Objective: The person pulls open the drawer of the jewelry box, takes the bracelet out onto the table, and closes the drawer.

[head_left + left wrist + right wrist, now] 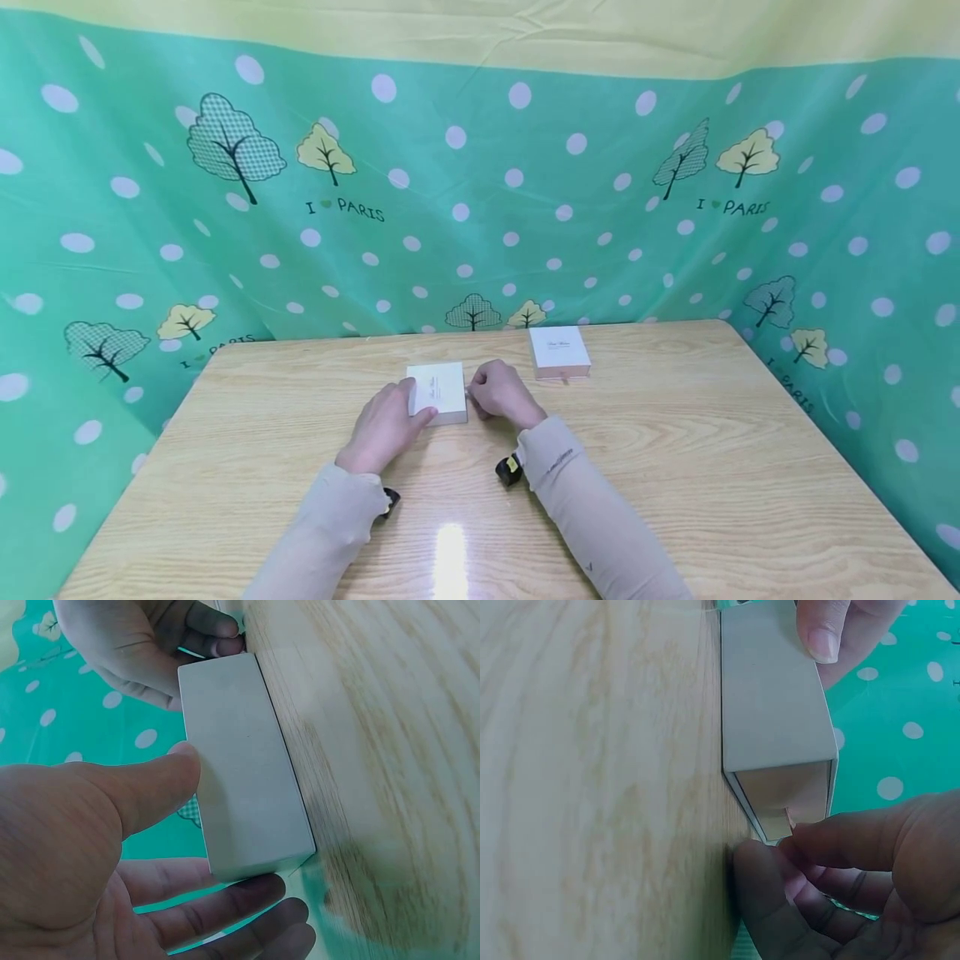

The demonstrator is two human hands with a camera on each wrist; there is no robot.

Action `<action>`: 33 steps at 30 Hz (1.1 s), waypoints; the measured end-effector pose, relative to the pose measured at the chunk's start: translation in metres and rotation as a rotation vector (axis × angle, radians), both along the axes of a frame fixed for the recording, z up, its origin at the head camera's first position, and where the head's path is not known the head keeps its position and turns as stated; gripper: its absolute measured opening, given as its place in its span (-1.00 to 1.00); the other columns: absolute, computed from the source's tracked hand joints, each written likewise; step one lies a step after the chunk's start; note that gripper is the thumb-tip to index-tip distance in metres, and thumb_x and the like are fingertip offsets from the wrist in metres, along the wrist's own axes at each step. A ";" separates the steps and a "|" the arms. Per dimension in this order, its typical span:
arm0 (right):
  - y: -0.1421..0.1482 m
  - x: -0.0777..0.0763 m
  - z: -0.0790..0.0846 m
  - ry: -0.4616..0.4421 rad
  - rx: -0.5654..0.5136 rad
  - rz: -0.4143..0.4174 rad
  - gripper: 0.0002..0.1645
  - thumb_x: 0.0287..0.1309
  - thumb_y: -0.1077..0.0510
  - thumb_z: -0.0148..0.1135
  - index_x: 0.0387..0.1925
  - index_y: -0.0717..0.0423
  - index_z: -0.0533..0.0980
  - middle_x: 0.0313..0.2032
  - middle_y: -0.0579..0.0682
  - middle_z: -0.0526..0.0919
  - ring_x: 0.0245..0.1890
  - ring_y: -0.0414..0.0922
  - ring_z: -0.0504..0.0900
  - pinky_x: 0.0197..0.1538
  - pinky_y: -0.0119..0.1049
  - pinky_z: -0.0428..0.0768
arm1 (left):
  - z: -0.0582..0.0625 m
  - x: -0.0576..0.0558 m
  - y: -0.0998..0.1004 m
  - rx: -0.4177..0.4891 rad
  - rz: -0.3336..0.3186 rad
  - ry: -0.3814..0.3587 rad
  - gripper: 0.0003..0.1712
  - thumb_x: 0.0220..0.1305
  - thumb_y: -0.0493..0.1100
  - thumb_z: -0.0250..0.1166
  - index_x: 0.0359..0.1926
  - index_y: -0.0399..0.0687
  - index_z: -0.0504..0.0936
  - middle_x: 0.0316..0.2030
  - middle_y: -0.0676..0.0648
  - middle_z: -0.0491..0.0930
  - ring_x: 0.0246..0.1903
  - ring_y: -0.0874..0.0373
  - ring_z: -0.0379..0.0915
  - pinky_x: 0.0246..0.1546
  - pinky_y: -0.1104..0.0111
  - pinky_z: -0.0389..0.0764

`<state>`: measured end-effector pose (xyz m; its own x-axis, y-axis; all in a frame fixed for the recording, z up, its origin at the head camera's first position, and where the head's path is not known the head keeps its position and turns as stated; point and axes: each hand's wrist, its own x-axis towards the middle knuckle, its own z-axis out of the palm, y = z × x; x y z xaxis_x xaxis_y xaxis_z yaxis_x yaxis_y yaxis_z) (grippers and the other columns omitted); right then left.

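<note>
A small white drawer box (444,385) with fine lettering on its lid lies flat on the table. My left hand (384,423) holds it from the left, the thumb at the top edge of the near side and the fingers around the left end. On the box's right end, the pinkish drawer front (769,787) sits within the white sleeve and bears a small ribbon pull tab (790,818). My right hand (501,392) pinches that tab between thumb and forefinger, its other fingers curled beneath.
A second white box (559,346) with a pinkish front and a small tab stands farther back, right of my right hand. The wooden table (675,467) ends at a green dotted curtain (480,183) behind and at both sides.
</note>
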<state>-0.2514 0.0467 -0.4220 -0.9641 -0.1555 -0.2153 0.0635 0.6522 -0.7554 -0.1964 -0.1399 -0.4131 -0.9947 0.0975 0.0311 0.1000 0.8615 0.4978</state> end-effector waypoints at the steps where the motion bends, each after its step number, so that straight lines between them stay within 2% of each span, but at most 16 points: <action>1: 0.000 0.000 0.000 -0.002 0.002 0.000 -0.76 0.28 0.15 0.18 -0.43 0.24 0.56 -0.56 0.11 0.64 -0.59 -0.08 0.60 -0.51 -0.32 0.57 | 0.000 0.000 0.000 0.000 -0.001 0.000 -0.23 0.21 0.03 0.33 0.28 -0.38 0.33 -0.08 -0.30 0.52 -0.12 -0.12 0.48 -0.05 0.04 0.51; 9: -0.001 0.000 0.000 -0.001 0.043 -0.002 -0.75 0.28 0.14 0.16 -0.45 0.22 0.57 -0.58 0.08 0.64 -0.60 -0.11 0.58 -0.49 -0.34 0.53 | 0.000 0.000 -0.001 -0.001 -0.002 0.000 -0.22 0.21 0.02 0.33 0.28 -0.39 0.32 -0.06 -0.32 0.52 -0.09 -0.14 0.48 -0.03 0.03 0.51; 16: 0.000 0.001 0.001 0.014 0.058 0.007 -0.75 0.27 0.15 0.16 -0.47 0.22 0.57 -0.60 0.09 0.64 -0.62 -0.11 0.59 -0.53 -0.35 0.53 | -0.001 0.000 0.000 -0.014 0.003 0.002 -0.25 0.20 0.02 0.34 0.26 -0.37 0.35 -0.13 -0.28 0.53 -0.17 -0.09 0.48 -0.09 0.06 0.53; 23: 0.002 0.001 0.001 0.021 0.088 0.006 -0.76 0.26 0.18 0.13 -0.48 0.22 0.56 -0.63 0.05 0.62 -0.63 -0.13 0.55 -0.55 -0.35 0.49 | 0.000 0.001 0.000 -0.007 0.010 -0.017 -0.23 0.21 0.01 0.33 0.28 -0.39 0.32 -0.05 -0.32 0.51 -0.09 -0.13 0.47 -0.02 0.03 0.51; 33: 0.006 -0.001 0.001 0.006 0.094 -0.004 -0.66 0.30 0.11 0.13 -0.55 0.21 0.55 -0.68 0.04 0.59 -0.67 -0.14 0.49 -0.60 -0.36 0.43 | 0.001 0.002 0.002 0.000 0.011 -0.015 -0.24 0.21 0.00 0.33 0.28 -0.39 0.33 -0.05 -0.32 0.51 -0.09 -0.13 0.47 -0.02 0.04 0.51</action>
<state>-0.2525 0.0526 -0.4214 -0.9660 -0.1315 -0.2227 0.0614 0.7199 -0.6913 -0.1945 -0.1380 -0.4118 -0.9961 0.0864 0.0158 0.0827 0.8624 0.4995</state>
